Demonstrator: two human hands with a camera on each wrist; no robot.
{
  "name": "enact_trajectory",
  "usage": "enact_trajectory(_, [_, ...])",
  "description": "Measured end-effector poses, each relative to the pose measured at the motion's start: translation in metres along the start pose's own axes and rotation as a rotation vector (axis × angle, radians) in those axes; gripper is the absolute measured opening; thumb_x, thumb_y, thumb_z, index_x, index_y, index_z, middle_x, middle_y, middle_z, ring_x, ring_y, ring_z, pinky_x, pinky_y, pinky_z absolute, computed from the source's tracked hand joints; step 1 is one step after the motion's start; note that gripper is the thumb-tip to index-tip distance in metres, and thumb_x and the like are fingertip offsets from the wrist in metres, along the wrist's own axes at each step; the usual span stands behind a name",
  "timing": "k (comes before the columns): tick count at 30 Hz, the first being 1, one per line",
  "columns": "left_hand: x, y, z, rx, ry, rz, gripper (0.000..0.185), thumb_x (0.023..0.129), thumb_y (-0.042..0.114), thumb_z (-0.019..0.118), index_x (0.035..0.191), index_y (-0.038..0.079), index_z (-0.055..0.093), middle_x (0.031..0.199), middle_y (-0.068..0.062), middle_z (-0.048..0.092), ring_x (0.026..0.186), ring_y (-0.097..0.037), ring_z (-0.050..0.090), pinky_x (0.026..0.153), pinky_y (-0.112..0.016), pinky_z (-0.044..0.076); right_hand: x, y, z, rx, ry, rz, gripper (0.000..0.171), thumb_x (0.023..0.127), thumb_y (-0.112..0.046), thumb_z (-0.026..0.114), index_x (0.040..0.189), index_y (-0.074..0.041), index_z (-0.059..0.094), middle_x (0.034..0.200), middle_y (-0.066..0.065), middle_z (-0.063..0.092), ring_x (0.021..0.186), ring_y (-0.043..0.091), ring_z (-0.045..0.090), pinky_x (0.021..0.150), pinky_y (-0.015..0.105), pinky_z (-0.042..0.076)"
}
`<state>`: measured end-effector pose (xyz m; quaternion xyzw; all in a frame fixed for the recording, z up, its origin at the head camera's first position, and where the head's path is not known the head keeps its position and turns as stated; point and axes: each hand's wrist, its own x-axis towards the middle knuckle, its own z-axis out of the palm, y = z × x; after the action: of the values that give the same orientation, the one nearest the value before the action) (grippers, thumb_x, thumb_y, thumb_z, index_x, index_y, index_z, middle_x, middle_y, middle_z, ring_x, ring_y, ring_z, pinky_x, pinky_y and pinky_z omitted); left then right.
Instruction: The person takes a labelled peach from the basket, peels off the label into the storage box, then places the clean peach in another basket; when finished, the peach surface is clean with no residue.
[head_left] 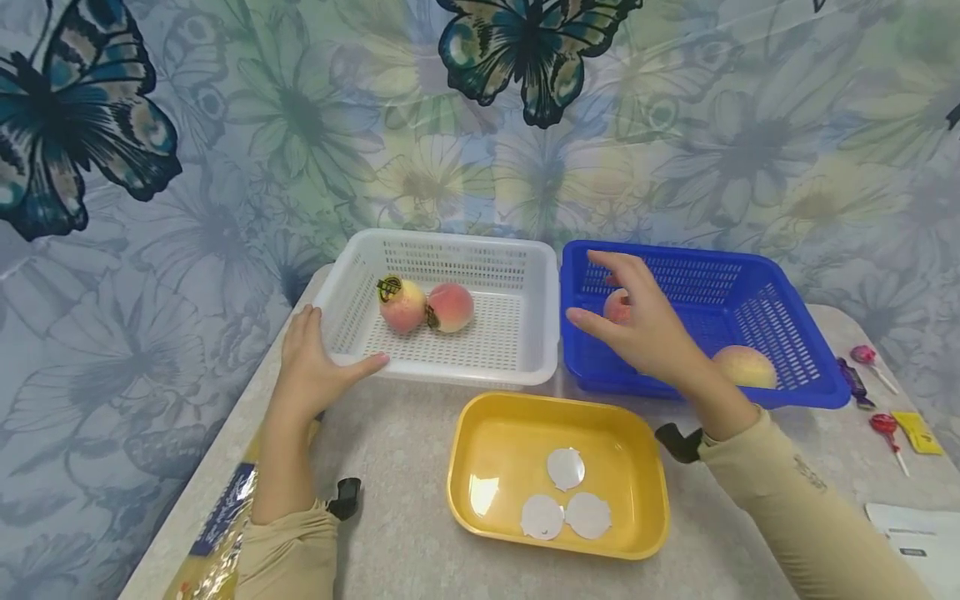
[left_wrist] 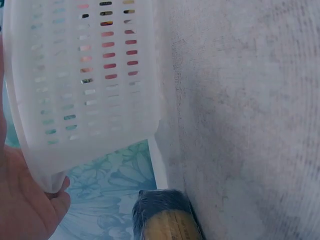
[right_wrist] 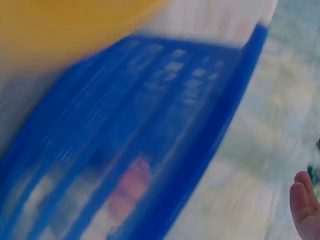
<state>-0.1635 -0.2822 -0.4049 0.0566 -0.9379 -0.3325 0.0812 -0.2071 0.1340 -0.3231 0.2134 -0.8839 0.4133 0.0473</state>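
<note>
My left hand holds the near left corner of a white plastic basket, thumb along the front rim and fingers at the left side. In the left wrist view its fingertips curl at the rim of the basket. Two pink-yellow peaches sit side by side in that basket, with dark and gold bits on them. Over the left part of a blue basket, my right hand hovers with fingers and thumb spread, holding nothing. Partly hidden behind it is a pink peach. A yellower peach lies at the blue basket's near side.
A yellow tray with three white round pieces stands in front of the baskets. Lollipops and wrapped sweets lie at the right, near a white sheet. A shiny gold-and-blue package lies along the left edge.
</note>
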Motion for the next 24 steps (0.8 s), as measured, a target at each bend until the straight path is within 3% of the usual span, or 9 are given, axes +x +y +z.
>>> enact_trajectory(10, [0.001,-0.001,-0.002,0.003,-0.019,0.007,0.131,0.070,0.060,0.082,0.157,-0.003,0.007,0.165,-0.024,0.004,0.151,-0.046,0.006,0.116,-0.070,0.017,0.061,-0.037,0.089,0.151,-0.189,-0.031,0.072,0.091,-0.036,0.072,0.152,-0.021,0.035,0.154,0.004,0.036,0.121,0.029,0.053,0.098,0.045,0.050])
enact_trajectory(13, [0.000,-0.001,-0.002,0.005,-0.014,0.010,0.131,0.070,0.060,0.082,0.157,-0.003,0.007,0.165,-0.025,0.005,0.151,-0.046,0.007,0.116,-0.070,0.018,0.073,-0.041,0.118,0.180,-0.237,-0.017,0.073,0.091,-0.033,0.073,0.152,-0.018,0.036,0.154,0.006,0.036,0.122,0.032,0.053,0.101,0.043,0.050])
enact_trajectory(17, [0.000,-0.002,-0.003,0.010,0.001,0.008,0.130,0.070,0.060,0.083,0.157,-0.002,0.009,0.164,-0.025,0.008,0.150,-0.046,0.010,0.115,-0.070,0.020,0.087,-0.042,0.154,0.175,-0.292,0.020,0.075,0.089,-0.034,0.074,0.152,-0.016,0.037,0.153,0.007,0.037,0.132,0.029,0.048,0.112,0.044,0.042])
enact_trajectory(24, [-0.003,-0.002,-0.001,-0.004,0.008,0.015,0.129,0.069,0.058,0.084,0.156,-0.004,0.011,0.163,-0.025,0.011,0.149,-0.046,0.013,0.115,-0.069,0.022,0.104,-0.046,0.196,0.183,-0.327,0.064,0.076,0.091,-0.028,0.073,0.153,-0.011,0.032,0.154,0.009,0.040,0.132,0.026,0.049,0.112,0.039,0.043])
